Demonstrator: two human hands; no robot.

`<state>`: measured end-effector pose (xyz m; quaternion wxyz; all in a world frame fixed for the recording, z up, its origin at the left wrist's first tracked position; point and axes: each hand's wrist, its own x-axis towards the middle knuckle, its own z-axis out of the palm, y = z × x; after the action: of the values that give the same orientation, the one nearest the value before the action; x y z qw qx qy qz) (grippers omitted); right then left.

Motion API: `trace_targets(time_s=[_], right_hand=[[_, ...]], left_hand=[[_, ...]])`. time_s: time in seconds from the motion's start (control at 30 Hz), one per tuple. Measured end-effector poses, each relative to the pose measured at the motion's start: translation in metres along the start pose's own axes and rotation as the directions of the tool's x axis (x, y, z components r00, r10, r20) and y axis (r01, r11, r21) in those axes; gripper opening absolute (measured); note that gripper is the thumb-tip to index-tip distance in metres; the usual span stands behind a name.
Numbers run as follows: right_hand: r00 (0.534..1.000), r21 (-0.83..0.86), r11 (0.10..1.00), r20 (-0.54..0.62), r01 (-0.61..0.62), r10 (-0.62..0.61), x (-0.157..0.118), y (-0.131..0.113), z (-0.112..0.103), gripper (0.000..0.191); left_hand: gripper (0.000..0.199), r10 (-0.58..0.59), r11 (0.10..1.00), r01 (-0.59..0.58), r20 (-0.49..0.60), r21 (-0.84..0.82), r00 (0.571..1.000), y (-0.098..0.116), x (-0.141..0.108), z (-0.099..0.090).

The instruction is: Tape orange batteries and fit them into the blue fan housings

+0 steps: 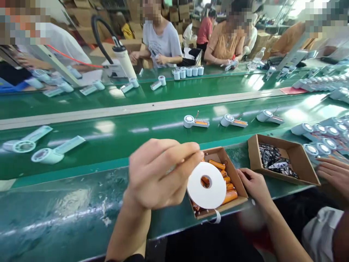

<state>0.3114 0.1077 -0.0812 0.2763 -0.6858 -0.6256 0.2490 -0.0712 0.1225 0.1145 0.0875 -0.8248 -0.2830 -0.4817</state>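
A roll of white tape (195, 189) is upright in front of a small cardboard box (236, 171), with a loose tail curling below it. My left hand (159, 174) is closed, its fingertips pinched at the roll's upper left edge. Orange wrapped cylinders, which look like battery cells (230, 197), lie in the box behind the roll. At the box's right wall, my right hand (252, 182) has its fingers bent in and touching the cardboard. Whatever those fingers hold, if anything, is hidden. A tiny white piece shows just under that hand.
Right of my hand stands a second cardboard box (255, 154) of small dark parts. A co-worker's hand (334, 174) reaches in beside it. Pale blue handheld fan bodies (189, 122) lie on the green conveyor belt (152, 134). Several people work across the line.
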Motion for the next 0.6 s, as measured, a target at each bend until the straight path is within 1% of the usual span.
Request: trace_targets(time_s=[0.07,0.1,0.17,0.27,0.6], right_hand=[[1.000,0.027,1.000,0.030,0.006,-0.007,0.000,0.000,0.000,0.049],[0.999,0.036,0.999,0.038,0.010,-0.011,-0.001,0.000,-0.001,0.049],[0.999,0.034,0.999,0.040,0.021,-0.022,-0.001,-0.001,-0.001,0.051],[0.999,0.015,0.999,0.028,0.035,-0.035,-0.001,-0.001,0.000,0.054],[0.999,0.009,0.999,0.025,0.044,-0.045,0.000,0.002,0.001,0.055]], left_hand=[[0.037,0.105,0.991,-0.102,-0.029,0.082,0.994,-0.006,0.009,0.019],[0.035,0.139,0.985,-0.135,-0.028,0.107,0.990,-0.008,0.010,0.026],[0.036,0.168,0.978,-0.164,-0.019,0.126,0.986,-0.008,0.011,0.031],[0.038,0.194,0.972,-0.188,-0.027,0.143,0.981,-0.005,0.010,0.030],[0.037,0.208,0.967,-0.197,-0.055,0.162,0.977,0.000,0.011,0.027]])
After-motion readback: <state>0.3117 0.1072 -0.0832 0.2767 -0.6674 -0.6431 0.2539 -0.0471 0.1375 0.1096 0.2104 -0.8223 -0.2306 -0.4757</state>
